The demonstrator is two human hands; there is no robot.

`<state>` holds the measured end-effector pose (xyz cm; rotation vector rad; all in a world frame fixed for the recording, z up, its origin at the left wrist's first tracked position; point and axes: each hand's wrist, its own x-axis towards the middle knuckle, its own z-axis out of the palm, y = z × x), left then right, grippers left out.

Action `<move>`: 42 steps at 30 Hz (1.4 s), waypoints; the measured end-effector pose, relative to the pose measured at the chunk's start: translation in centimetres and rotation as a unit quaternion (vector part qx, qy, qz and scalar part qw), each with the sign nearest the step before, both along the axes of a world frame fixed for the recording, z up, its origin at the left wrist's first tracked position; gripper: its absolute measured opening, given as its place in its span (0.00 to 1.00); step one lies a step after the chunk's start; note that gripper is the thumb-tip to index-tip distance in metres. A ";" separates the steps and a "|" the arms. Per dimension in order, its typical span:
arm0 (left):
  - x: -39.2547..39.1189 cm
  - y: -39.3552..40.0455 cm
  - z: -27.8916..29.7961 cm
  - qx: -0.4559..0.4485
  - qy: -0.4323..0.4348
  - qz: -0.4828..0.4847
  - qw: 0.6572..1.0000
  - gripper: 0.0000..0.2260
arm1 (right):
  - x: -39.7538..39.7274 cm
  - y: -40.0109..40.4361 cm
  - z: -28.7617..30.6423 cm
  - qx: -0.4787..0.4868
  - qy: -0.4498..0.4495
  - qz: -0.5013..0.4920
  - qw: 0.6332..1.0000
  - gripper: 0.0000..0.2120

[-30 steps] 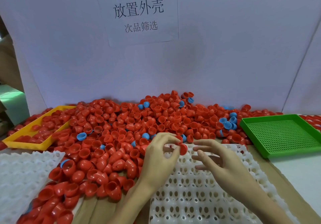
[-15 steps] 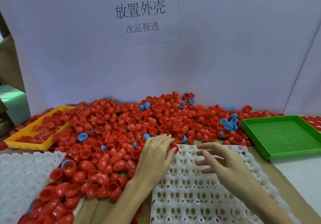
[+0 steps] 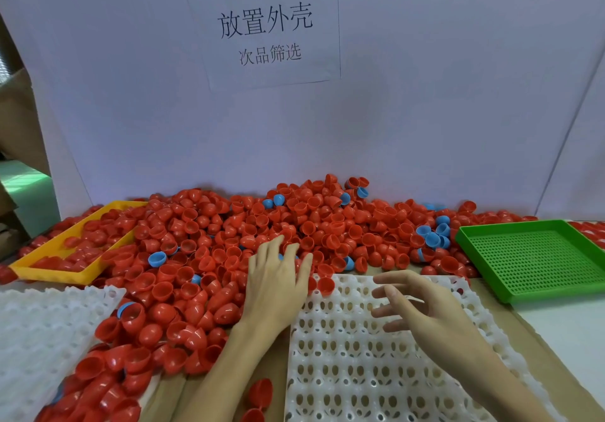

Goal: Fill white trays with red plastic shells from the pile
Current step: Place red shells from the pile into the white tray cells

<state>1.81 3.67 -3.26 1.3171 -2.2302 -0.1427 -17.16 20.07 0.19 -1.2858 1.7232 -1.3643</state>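
Note:
A big pile of red plastic shells [image 3: 209, 251] covers the table's middle and left. In front of me lies a white tray [image 3: 353, 356] with rows of holes. One red shell [image 3: 325, 286] sits in its far left corner. My left hand [image 3: 275, 281] lies flat on the pile's near edge, fingers stretched forward into the shells. My right hand [image 3: 419, 307] hovers over the tray's far part, fingers spread and loosely bent, holding nothing.
A second white tray [image 3: 42, 333] lies at the left, partly under shells. A yellow tray [image 3: 59, 271] with shells stands at the back left, a green perforated tray [image 3: 537, 258] at the right. Several blue shells [image 3: 433, 235] are mixed in. A white board stands behind.
My left hand had pinched a red shell over the tray's corner; it let it go there and stretched forward onto the pile. My right hand barely moved.

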 end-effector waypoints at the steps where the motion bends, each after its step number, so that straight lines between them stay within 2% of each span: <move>1: 0.0 -0.4 -0.1 0.014 -0.014 0.015 1.000 0.25 | 0.0 0.0 0.0 0.001 0.001 0.000 1.000 0.08; 5: -0.3 -1.3 -0.9 0.052 -0.042 0.029 0.997 0.26 | -0.1 -0.1 0.0 0.002 0.000 -0.002 1.000 0.09; 8: -0.2 -1.4 -0.9 0.035 -0.013 0.026 0.999 0.24 | -0.1 0.0 -0.1 0.004 0.003 0.001 1.000 0.09; 10: -0.2 -1.2 -0.4 -0.004 0.030 0.010 0.999 0.20 | -0.1 -0.1 -0.2 0.006 0.002 0.003 1.000 0.08; 13: -0.2 -0.3 0.7 -0.033 0.115 -0.053 0.991 0.14 | -0.1 -0.1 -0.2 0.007 0.007 0.005 1.000 0.08; 18: -0.5 2.8 1.9 0.012 0.215 -0.136 0.967 0.09 | -0.2 -0.1 -0.4 -0.009 0.001 0.004 1.000 0.08; 21: -0.7 5.0 2.5 0.053 0.247 -0.207 0.945 0.05 | 0.0 -0.2 -0.2 -0.034 -0.017 0.022 0.999 0.16; 23: -1.0 6.1 3.0 0.075 0.252 -0.255 0.931 0.07 | 0.2 0.0 0.1 -0.059 -0.008 0.051 0.997 0.23; 25: -1.3 6.9 3.3 0.106 0.258 -0.286 0.917 0.11 | 0.3 0.1 0.4 -0.086 0.024 0.067 0.994 0.22; 28: -1.5 7.6 3.5 0.137 0.282 -0.282 0.907 0.18 | 0.2 0.3 0.6 -0.118 0.062 0.055 0.990 0.16; 30: -1.6 7.7 3.6 0.158 0.329 -0.282 0.887 0.19 | 0.1 0.4 0.8 -0.131 0.061 0.050 0.988 0.15; 34: -1.5 7.5 3.8 0.166 0.376 -0.288 0.865 0.17 | 0.0 0.4 0.8 -0.145 0.069 0.037 0.986 0.16; 42: -1.5 7.1 3.4 0.171 0.350 -0.298 0.871 0.10 | 0.0 0.3 0.5 -0.146 0.096 0.020 0.984 0.16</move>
